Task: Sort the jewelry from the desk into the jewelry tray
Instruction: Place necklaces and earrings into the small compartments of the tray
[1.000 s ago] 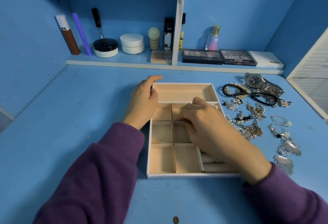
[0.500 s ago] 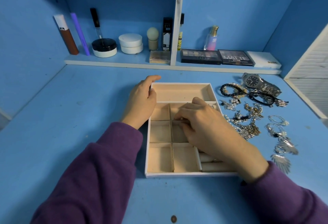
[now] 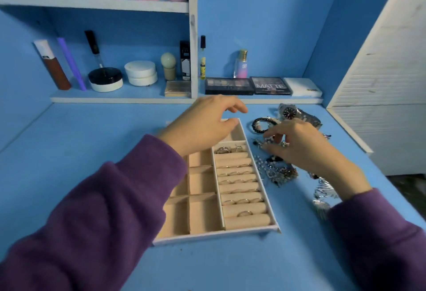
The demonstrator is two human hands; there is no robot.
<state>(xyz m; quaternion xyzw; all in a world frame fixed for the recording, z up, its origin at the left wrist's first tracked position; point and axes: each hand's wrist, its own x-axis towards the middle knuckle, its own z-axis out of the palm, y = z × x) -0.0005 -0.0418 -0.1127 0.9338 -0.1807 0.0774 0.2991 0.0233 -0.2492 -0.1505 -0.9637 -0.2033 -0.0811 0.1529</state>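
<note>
The jewelry tray (image 3: pixel 216 235) has a white rim and beige lining and lies mid-desk. Its right column of ring rolls (image 3: pixel 242 189) carries several rings, and a small compartment above them holds silver pieces (image 3: pixel 227 150). My left hand (image 3: pixel 202 124) hovers over the tray's far end, fingers loosely curled, holding nothing. My right hand (image 3: pixel 299 147) is down on the jewelry pile (image 3: pixel 280 173) to the right of the tray; its thumb and fingertips pinch a white-beaded piece (image 3: pixel 265 143). A black bead bracelet (image 3: pixel 262 124) and a watch (image 3: pixel 290 113) lie beyond it.
Silver leaf-shaped earrings (image 3: pixel 322 195) lie by my right sleeve. A low shelf (image 3: pixel 119 99) at the back holds cosmetics jars, tubes and eyeshadow palettes (image 3: pixel 228 85). A white slatted panel (image 3: pixel 378 97) closes off the right side. Bare blue desk lies left of the tray.
My right hand left the tray's compartments and moved right onto the jewelry pile, uncovering the ring rolls. My left hand lifted off the tray's left edge to above its far end.
</note>
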